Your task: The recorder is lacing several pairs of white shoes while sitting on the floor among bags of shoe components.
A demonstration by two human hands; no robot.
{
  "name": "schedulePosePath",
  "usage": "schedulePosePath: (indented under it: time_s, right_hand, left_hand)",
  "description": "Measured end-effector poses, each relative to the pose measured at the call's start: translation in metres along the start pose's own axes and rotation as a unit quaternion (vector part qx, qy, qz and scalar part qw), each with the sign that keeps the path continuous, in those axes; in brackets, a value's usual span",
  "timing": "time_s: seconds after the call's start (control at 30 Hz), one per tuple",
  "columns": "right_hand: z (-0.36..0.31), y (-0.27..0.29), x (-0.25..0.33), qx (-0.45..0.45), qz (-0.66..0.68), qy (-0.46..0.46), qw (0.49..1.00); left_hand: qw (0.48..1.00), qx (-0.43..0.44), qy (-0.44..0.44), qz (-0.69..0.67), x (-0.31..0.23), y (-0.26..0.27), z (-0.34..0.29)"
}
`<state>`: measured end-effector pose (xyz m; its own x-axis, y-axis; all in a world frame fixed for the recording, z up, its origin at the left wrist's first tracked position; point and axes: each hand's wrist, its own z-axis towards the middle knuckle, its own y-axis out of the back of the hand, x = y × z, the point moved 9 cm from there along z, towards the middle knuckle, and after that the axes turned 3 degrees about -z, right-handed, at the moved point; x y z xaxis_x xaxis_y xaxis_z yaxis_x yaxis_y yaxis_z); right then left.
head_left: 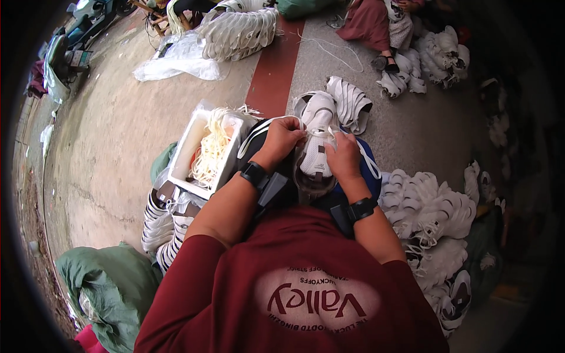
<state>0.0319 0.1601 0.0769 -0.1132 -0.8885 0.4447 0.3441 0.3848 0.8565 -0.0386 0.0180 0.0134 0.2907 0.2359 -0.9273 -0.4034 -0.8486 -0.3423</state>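
A white mesh shoe upper (316, 156) with grey-brown trim lies across my lap, its heel end toward me. My left hand (285, 140) is at its left edge, thumb and fingertips pinched on a white shoelace (254, 133) that loops out to the left. On the other side my right hand (345, 155) is closed at the upper's lacing edge, gripping the lace there. A loose length of lace (369, 162) hangs down past that hand. Exactly which eyelets the lace passes through is hidden by my fingers.
A white foam box (178, 167) of cream laces stands left. Nested uppers (352, 106) sit just beyond my lap; piles of uppers (432, 206) lie right, more (158, 226) left by a green sack (109, 282). Ahead, another stack (241, 35) and a seated person (368, 26).
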Motion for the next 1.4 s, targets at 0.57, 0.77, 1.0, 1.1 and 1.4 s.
schedulePosePath:
  time_s: [0.57, 0.77, 1.0, 1.1, 1.4]
  right_hand:
    - [-0.001, 0.009, 0.042, -0.071, 0.133, 0.181, 0.972]
    - [0.005, -0.024, 0.033, -0.006, 0.084, 0.140, 0.987]
    - [0.005, -0.029, 0.036, 0.008, 0.022, 0.142, 0.990]
    - [0.004, -0.027, 0.038, 0.029, 0.007, 0.144, 0.989]
    - [0.003, -0.024, 0.041, 0.012, -0.003, 0.137, 0.990]
  left_hand:
    - [0.919, -0.112, -0.077, 0.369, -0.014, 0.006, 0.007]
    - [0.877, -0.061, -0.092, 0.467, -0.024, -0.016, -0.007]
    - [0.847, 0.011, -0.156, 0.509, -0.018, -0.033, -0.015]
    - [0.844, -0.033, -0.113, 0.524, -0.015, -0.025, -0.013]
    - [0.964, -0.039, -0.046, 0.260, -0.005, -0.007, -0.006]
